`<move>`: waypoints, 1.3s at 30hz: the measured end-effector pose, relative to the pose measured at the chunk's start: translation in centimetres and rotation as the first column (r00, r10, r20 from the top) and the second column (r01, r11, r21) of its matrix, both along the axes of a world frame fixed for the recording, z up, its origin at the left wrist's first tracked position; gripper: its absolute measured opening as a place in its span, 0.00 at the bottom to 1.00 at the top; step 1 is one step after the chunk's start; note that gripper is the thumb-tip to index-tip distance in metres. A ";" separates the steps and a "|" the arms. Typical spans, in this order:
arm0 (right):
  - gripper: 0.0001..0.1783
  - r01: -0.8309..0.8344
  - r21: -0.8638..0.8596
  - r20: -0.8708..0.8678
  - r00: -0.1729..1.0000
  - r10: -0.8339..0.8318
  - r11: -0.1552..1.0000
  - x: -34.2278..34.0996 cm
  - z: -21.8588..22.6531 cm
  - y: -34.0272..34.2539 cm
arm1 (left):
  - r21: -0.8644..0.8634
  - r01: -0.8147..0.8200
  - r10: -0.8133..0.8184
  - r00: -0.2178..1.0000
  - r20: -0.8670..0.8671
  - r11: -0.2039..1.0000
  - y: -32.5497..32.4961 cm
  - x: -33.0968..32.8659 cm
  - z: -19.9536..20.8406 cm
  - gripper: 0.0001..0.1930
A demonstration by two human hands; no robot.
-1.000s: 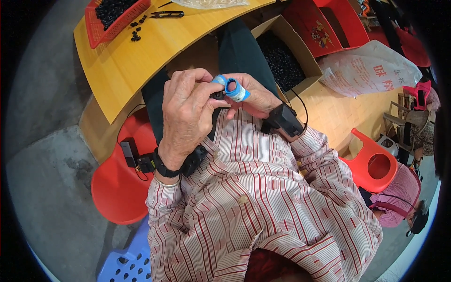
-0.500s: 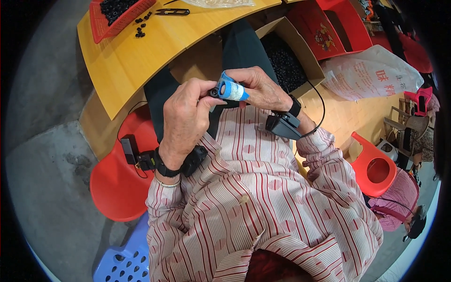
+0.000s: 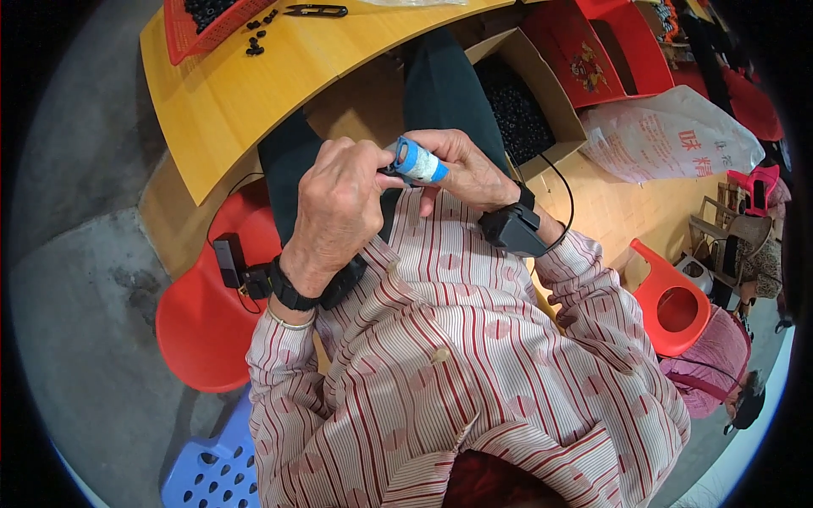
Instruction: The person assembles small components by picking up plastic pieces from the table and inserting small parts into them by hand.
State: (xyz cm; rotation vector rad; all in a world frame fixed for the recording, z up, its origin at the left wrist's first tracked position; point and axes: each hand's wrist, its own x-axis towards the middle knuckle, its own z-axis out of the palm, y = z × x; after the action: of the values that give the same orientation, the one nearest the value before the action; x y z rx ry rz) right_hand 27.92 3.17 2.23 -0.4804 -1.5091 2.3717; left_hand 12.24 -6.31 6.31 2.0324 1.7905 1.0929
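Observation:
My left hand (image 3: 337, 207) is closed, thumb and forefinger pinched on a small black part (image 3: 389, 170), mostly hidden by the fingers. My right hand (image 3: 470, 173) meets it fingertip to fingertip in front of my lap, also closed. Blue and white tape (image 3: 421, 162) wraps the right thumb. Whatever sits inside the right fingers is hidden. Just beyond the hands, a cardboard box (image 3: 572, 135) holds many small black parts (image 3: 513, 106).
On the yellow table (image 3: 220, 102) are a red basket (image 3: 176, 38) of black parts, several loose black pieces (image 3: 255, 51) and black thread snips (image 3: 315, 11). Red bins (image 3: 576, 51) and a white plastic bag (image 3: 669, 135) stand right. A red chair (image 3: 199, 330) and blue stool (image 3: 212, 474) are left.
The left hand has turned slightly and its wrist has shifted a little left, so the black part shows less. The right fingers have moved slightly; both hands remain together.

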 end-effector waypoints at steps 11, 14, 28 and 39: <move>0.19 -0.142 -0.139 0.122 0.980 0.160 0.980 0.4 0.1 1.2 | 0.019 0.065 -0.066 0.995 0.078 0.998 -0.2 -0.2 -0.7 0.12; 0.20 -0.208 -0.185 0.011 0.977 0.214 0.961 0.7 -0.7 1.3 | 0.048 0.092 -0.098 0.985 0.143 0.995 -0.4 -0.1 -0.6 0.12; 0.21 -0.145 -0.311 -0.190 0.978 0.088 0.939 0.3 -1.1 0.0 | 0.161 0.021 -0.043 0.991 0.130 0.987 0.2 0.6 0.5 0.14; 0.19 -0.132 -0.098 -0.002 0.991 0.132 0.986 -0.1 0.4 0.4 | 0.098 0.021 -0.026 0.998 0.048 0.995 -0.2 -0.2 0.0 0.15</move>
State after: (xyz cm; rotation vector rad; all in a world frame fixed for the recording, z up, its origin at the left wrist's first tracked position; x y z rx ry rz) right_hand 27.79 3.59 2.60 -0.4191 -1.4744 2.5569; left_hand 12.08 -6.51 6.34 2.0565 1.7166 1.2356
